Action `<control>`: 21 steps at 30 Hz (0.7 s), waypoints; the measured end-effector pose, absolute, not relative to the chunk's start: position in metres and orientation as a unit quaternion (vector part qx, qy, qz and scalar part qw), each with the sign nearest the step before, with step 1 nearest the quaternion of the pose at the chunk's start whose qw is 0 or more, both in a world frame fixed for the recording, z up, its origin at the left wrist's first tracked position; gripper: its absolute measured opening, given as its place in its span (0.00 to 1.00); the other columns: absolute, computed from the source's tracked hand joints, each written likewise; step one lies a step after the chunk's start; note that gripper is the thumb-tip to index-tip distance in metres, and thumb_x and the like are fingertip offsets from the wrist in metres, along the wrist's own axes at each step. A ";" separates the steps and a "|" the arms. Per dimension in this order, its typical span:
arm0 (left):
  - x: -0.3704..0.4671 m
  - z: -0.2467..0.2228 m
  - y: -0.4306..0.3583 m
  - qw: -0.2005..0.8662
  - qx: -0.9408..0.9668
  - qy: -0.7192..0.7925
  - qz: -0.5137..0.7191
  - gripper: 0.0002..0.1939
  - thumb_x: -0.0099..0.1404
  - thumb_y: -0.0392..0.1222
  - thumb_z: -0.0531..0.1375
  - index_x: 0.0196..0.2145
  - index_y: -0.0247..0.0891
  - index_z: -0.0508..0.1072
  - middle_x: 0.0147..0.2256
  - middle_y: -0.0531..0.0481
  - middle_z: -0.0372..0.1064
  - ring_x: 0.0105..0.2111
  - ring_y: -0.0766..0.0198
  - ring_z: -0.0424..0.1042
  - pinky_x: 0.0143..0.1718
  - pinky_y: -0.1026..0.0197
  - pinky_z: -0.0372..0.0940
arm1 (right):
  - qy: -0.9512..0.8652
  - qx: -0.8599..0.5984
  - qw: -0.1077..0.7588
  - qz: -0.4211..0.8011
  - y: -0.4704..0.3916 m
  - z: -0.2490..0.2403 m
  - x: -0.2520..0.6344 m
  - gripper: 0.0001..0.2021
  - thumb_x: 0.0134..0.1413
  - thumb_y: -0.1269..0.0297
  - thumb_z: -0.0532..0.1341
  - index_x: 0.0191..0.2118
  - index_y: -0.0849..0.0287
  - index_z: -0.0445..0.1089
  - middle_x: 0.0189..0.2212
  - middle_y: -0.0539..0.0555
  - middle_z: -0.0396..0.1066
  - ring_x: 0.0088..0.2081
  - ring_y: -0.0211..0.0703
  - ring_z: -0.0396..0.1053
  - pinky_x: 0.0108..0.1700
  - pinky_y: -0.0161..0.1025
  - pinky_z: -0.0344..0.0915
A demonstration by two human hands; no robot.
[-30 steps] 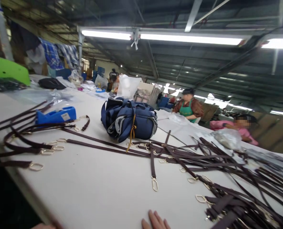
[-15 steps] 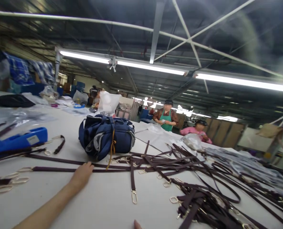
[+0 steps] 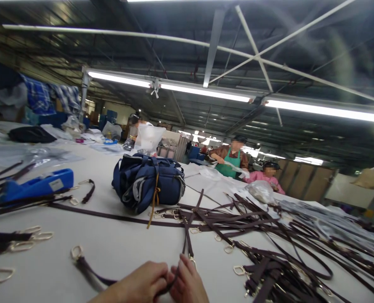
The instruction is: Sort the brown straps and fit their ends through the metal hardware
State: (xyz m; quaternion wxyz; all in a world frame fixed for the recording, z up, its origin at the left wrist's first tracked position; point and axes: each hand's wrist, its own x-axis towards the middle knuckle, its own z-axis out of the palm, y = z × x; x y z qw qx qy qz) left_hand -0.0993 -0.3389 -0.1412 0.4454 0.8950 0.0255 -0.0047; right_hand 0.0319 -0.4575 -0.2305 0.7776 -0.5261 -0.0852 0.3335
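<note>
Both my hands meet at the bottom middle of the white table [image 3: 123, 248]. My left hand [image 3: 142, 284] and my right hand [image 3: 188, 284] are closed together on a dark brown strap [image 3: 90, 273]. Its gold ring end [image 3: 76, 251] lies to the left on the table. A second strap end with a gold clip [image 3: 191, 257] sits just above my right hand. To the right lies a tangled heap of several similar straps [image 3: 269, 261] with gold buckles.
A navy blue bag [image 3: 149, 185] stands mid-table. A blue tool [image 3: 37, 185] lies at left among more straps [image 3: 10, 240]. Three people work at the far side [image 3: 232, 158]. Plastic bags [image 3: 262, 191] and piled goods lie farther back.
My left hand has pulled back from the long strap near the bag and joined my right hand at the near edge, both now gripping a strap. The view shifted slightly.
</note>
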 end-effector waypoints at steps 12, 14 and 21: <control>-0.064 -0.153 -0.324 0.498 0.856 0.136 -0.008 0.07 0.58 0.38 0.47 0.32 0.40 0.63 0.19 0.57 0.58 0.19 0.66 0.58 0.20 0.65 0.53 | -0.075 -0.343 0.862 0.367 -0.459 -0.242 0.085 0.34 0.28 0.62 0.79 0.46 0.54 0.67 0.36 0.54 0.79 0.28 0.40 0.77 0.24 0.32 0.69; -0.062 -0.151 -0.323 0.444 0.889 0.114 -0.013 0.05 0.55 0.38 0.50 0.27 0.39 0.65 0.20 0.55 0.61 0.21 0.65 0.63 0.22 0.65 0.55 | -0.068 -0.340 0.866 0.360 -0.458 -0.245 0.092 0.34 0.26 0.64 0.80 0.44 0.54 0.67 0.33 0.51 0.80 0.27 0.40 0.76 0.24 0.31 0.69; 0.003 -0.135 -0.316 0.361 0.925 0.096 0.075 0.22 0.65 0.42 0.44 0.54 0.39 0.64 0.39 0.46 0.74 0.34 0.61 0.72 0.36 0.62 0.66 | -0.197 -0.371 0.797 0.433 -0.447 -0.247 0.097 0.26 0.34 0.51 0.76 0.38 0.58 0.71 0.25 0.49 0.78 0.14 0.28 0.63 0.16 0.26 0.53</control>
